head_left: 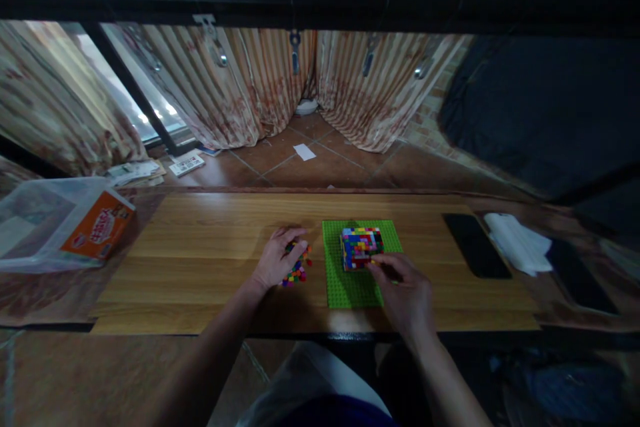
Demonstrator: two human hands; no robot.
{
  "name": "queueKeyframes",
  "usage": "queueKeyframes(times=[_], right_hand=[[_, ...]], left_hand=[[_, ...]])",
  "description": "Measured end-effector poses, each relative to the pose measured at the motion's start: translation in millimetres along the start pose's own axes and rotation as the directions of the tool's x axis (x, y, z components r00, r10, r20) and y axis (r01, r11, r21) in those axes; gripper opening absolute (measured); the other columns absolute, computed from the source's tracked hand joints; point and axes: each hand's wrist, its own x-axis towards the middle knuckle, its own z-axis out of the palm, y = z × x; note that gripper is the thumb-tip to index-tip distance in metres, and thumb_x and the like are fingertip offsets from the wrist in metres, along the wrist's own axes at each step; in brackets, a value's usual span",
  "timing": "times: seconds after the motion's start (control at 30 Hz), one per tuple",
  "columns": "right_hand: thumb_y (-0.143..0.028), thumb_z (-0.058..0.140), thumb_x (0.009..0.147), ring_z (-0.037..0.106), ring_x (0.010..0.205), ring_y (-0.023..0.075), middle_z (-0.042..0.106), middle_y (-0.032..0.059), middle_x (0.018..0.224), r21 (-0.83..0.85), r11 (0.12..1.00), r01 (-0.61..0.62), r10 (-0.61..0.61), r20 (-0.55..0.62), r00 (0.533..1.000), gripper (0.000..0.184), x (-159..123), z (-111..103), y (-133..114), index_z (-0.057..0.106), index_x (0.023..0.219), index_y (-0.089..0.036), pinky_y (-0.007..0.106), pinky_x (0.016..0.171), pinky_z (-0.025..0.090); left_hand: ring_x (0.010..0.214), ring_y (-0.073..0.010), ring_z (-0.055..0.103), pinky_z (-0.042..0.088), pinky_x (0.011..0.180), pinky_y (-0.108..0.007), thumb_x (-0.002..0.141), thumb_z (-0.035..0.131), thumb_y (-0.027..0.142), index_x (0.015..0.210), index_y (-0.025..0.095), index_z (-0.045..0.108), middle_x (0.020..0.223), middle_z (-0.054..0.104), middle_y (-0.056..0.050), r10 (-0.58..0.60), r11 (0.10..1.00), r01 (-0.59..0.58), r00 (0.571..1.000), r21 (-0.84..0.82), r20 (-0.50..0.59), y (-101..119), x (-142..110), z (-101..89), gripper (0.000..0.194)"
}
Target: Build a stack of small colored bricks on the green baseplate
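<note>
A block-shaped build of many-coloured toy building bricks (pixel 361 247) stands on a green studded baseplate (pixel 345 293). At its near right corner is my right hand (pixel 406 287), thumb and forefinger pinched together on what looks like a small building brick, mostly hidden by the fingertips. Left of the baseplate, my left hand (pixel 280 257) rests over a small heap of loose coloured bricks (pixel 299 272). Its fingers are apart and partly cover the heap; no brick shows gripped in them.
The wooden board (pixel 200 260) lies across the table under everything. A dark flat panel (pixel 477 245) lies at right, with white paper (pixel 517 243) beyond it. At far left stands a clear plastic bin (pixel 50 213) with an orange label. A black bar (pixel 320 7) crosses above.
</note>
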Motion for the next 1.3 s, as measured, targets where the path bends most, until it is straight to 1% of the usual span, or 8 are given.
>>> queueKeyframes(times=[0.07,0.23,0.33,0.43,0.7,0.93,1.07,1.3], right_hand=[[-0.033,0.062,0.085,0.065,0.080,0.0177,0.070,0.0049,0.090,-0.003,1.000,0.022,-0.022,0.017,1.000,0.016,7,1,4,0.073,0.086,-0.022,0.032,0.070,0.054],[-0.028,0.058,0.088,0.067,0.090,0.0193,0.073,0.0048,0.094,-0.059,0.990,0.128,-0.124,0.070,0.990,0.016,17,7,8,0.073,0.089,-0.024,0.038,0.084,0.054],[-0.024,0.056,0.090,0.067,0.091,0.0190,0.073,0.0041,0.094,-0.101,0.974,0.202,-0.192,0.099,0.976,0.018,19,9,9,0.073,0.089,-0.024,0.037,0.085,0.054],[-0.023,0.053,0.091,0.067,0.093,0.0188,0.073,0.0044,0.096,-0.125,0.964,0.237,-0.220,0.134,0.966,0.019,19,9,8,0.072,0.091,-0.024,0.036,0.085,0.054],[-0.024,0.051,0.091,0.066,0.094,0.0199,0.069,0.0073,0.101,-0.196,0.951,0.238,-0.219,0.114,0.969,0.021,19,9,4,0.072,0.089,-0.022,0.038,0.087,0.054],[-0.020,0.052,0.091,0.066,0.093,0.0193,0.069,0.0079,0.099,-0.227,0.942,0.245,-0.232,0.086,0.969,0.020,18,11,5,0.071,0.087,-0.020,0.036,0.086,0.054],[-0.019,0.051,0.091,0.065,0.091,0.0189,0.068,0.0083,0.098,-0.235,0.939,0.252,-0.241,0.076,0.967,0.021,17,13,5,0.071,0.087,-0.019,0.035,0.085,0.054],[-0.019,0.049,0.092,0.065,0.092,0.0186,0.067,0.0090,0.100,-0.268,0.924,0.273,-0.262,0.078,0.962,0.023,15,15,5,0.071,0.087,-0.019,0.035,0.085,0.055]], left_hand=[[0.098,-0.0220,0.064,0.049,0.095,-0.042,0.092,0.050,0.040,0.112,0.021,0.066,0.098,0.070,-0.007,0.010,1.000,-0.010,1.000,0.005,-0.008,-1,0,0.4,0.033],[0.098,-0.0215,0.064,0.050,0.093,-0.041,0.092,0.050,0.040,0.111,0.021,0.067,0.100,0.070,-0.007,0.021,1.000,-0.021,0.999,0.010,-0.026,-1,1,0.7,0.032],[0.096,-0.0212,0.064,0.051,0.092,-0.040,0.092,0.051,0.040,0.111,0.021,0.067,0.099,0.070,-0.007,0.014,1.000,-0.014,1.000,0.010,-0.022,-1,1,1.0,0.031],[0.096,-0.0212,0.064,0.051,0.093,-0.040,0.092,0.052,0.040,0.110,0.021,0.067,0.098,0.070,-0.007,0.013,1.000,-0.013,1.000,0.007,-0.027,-2,2,1.5,0.031],[0.096,-0.0204,0.065,0.051,0.092,-0.038,0.092,0.052,0.038,0.110,0.022,0.067,0.099,0.070,-0.007,0.017,1.000,-0.017,0.999,0.004,-0.031,-3,1,2.2,0.029],[0.086,-0.0181,0.065,0.051,0.087,-0.035,0.088,0.058,0.032,0.107,0.020,0.068,0.088,0.070,-0.005,0.030,1.000,-0.030,0.998,-0.005,-0.052,-3,1,4.3,0.024],[0.087,-0.0177,0.065,0.051,0.087,-0.035,0.087,0.059,0.029,0.106,0.020,0.068,0.086,0.070,-0.004,0.034,0.999,-0.034,0.998,-0.002,-0.054,-3,1,4.5,0.023],[0.089,-0.0187,0.064,0.050,0.088,-0.037,0.087,0.058,0.030,0.107,0.022,0.068,0.087,0.069,-0.004,0.001,1.000,-0.001,0.999,-0.020,-0.036,-1,1,3.9,0.024]])
